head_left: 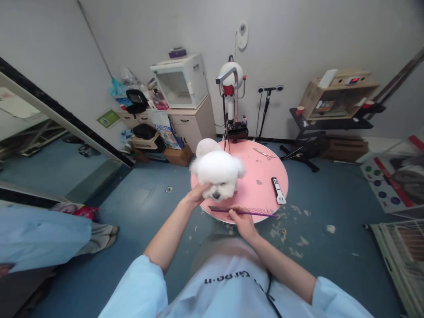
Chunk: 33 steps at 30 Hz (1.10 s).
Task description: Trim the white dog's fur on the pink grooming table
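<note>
A fluffy white dog (217, 172) is on the round pink grooming table (261, 194), its head toward me. My left hand (198, 193) cups the side of its muzzle, with the fingers partly hidden in the fur. In my right hand (242, 221) is a long purple comb (258, 214), gripped near its middle and held level over the table's near edge, just below the dog's chin. To the right on the tabletop lie a pair of scissors (264, 153) and a black-and-white hair clipper (278, 191), both out of my hands.
Behind the table stand a dryer on a post (231, 84) and a black stand (265, 110). A white cabinet (180, 81) sits on drawers at the back left. Another person in a blue smock (43, 234) is at left. Tufts of hair (302, 241) litter the floor.
</note>
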Each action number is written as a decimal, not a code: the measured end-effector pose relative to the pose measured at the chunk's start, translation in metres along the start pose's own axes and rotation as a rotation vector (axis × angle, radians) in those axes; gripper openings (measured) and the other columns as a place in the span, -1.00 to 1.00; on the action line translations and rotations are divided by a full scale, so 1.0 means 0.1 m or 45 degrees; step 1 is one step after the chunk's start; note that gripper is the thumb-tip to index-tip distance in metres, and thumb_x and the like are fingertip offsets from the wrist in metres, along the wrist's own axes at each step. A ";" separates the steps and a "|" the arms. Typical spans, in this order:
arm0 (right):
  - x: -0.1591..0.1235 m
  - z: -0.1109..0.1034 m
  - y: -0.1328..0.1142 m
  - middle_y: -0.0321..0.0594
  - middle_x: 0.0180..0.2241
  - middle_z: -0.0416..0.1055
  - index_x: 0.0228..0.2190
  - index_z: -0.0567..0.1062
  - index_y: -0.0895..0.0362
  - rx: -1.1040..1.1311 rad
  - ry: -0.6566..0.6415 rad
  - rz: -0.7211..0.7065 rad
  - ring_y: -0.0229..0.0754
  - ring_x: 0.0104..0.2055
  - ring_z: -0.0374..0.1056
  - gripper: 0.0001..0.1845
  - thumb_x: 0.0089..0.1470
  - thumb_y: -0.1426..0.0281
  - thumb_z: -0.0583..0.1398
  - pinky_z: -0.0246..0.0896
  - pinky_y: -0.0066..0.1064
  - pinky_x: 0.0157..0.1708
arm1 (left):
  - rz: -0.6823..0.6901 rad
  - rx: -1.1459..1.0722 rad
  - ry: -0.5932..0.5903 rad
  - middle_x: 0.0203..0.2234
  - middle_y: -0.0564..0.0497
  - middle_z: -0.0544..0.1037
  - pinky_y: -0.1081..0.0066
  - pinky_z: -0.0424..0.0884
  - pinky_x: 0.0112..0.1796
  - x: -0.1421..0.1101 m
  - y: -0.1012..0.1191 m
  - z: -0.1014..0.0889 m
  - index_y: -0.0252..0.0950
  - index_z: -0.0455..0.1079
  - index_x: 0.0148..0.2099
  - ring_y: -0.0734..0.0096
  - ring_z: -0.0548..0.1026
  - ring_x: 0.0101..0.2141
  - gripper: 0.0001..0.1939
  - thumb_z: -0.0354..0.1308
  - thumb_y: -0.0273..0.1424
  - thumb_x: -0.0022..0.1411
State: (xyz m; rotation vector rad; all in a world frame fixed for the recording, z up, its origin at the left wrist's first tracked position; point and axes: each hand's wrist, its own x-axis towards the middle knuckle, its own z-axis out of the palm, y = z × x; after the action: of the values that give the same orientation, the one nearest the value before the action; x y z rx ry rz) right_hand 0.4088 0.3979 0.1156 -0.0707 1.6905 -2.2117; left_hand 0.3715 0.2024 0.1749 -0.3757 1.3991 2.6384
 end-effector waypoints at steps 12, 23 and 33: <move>-0.13 0.20 -0.14 -0.23 -0.30 0.56 -0.39 0.51 0.08 0.535 0.057 -0.117 -0.18 -0.30 0.49 -0.72 -0.14 0.20 0.37 0.43 -0.30 -0.27 | -0.114 0.286 0.121 -0.14 -0.22 0.55 0.22 0.28 0.09 -0.05 0.10 0.20 -0.47 0.47 -0.09 0.04 0.44 0.00 -0.23 0.54 -0.39 -0.47; -0.16 0.14 -0.18 -0.21 -0.35 0.56 -0.40 0.53 0.11 0.632 0.241 -0.025 -0.18 -0.33 0.48 -0.63 -0.25 0.17 0.42 0.42 -0.32 -0.27 | -0.182 0.365 0.041 -0.04 -0.18 0.51 0.27 0.35 0.03 0.00 0.05 0.30 -0.40 0.48 -0.08 0.07 0.44 0.01 -0.28 0.53 -0.37 -0.41; -0.07 -0.18 -0.04 -0.19 -0.47 0.50 -0.38 0.50 0.14 0.109 0.190 -0.218 -0.14 -0.39 0.43 -0.58 0.03 0.00 0.21 0.37 -0.24 -0.27 | -0.127 0.395 0.062 -0.06 -0.17 0.52 0.27 0.42 -0.07 0.10 -0.03 0.33 -0.40 0.46 -0.06 0.17 0.50 -0.12 -0.35 0.48 -0.41 -0.30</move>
State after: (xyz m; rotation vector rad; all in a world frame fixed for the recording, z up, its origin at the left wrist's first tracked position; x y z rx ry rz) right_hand 0.4096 0.4174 0.1158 -0.0309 1.7213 -2.4685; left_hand 0.3577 0.2314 0.1878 -0.4598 1.7216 2.2985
